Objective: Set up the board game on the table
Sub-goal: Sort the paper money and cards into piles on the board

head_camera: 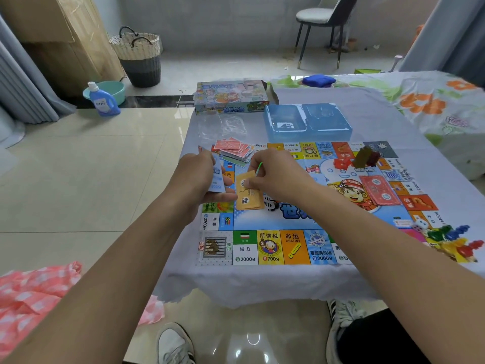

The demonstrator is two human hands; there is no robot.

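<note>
On the table (354, 106), under a pale cloth:
Board: game board (288, 219) lies flat, filling the near half of the cloth, printed squares along its edges.
Left hand: left hand (199, 177) hovers over the board's left edge, fingers curled round a fan of blue notes (217, 177) held upright.
Right hand: right hand (275, 177) is over the board's centre-left, thumb and forefinger pinching a thin green card (259, 169) (seen edge-on, face not readable).
Orange stack: orange cards (249, 195) lie on the board just below the right hand's fingers, between the two hands.
Red cards: loose pile of red cards (233, 149) at the board's far left corner, over some greenish ones.
Red stack: second red stack (380, 190) lies right of centre on the board.
Houses: small red and dark pieces (362, 157) near the far right of the board (blurred).
Pawns: coloured pawns (456, 240) and a white die (420, 225) cluster at the near right corner.
Box: game box (232, 98) stands at the table's far left edge; blue tray (307, 122) just right of it, beyond the board.
Floor: basket (139, 56), detergent bottle (101, 99), chair (322, 22) well beyond the table.
</note>
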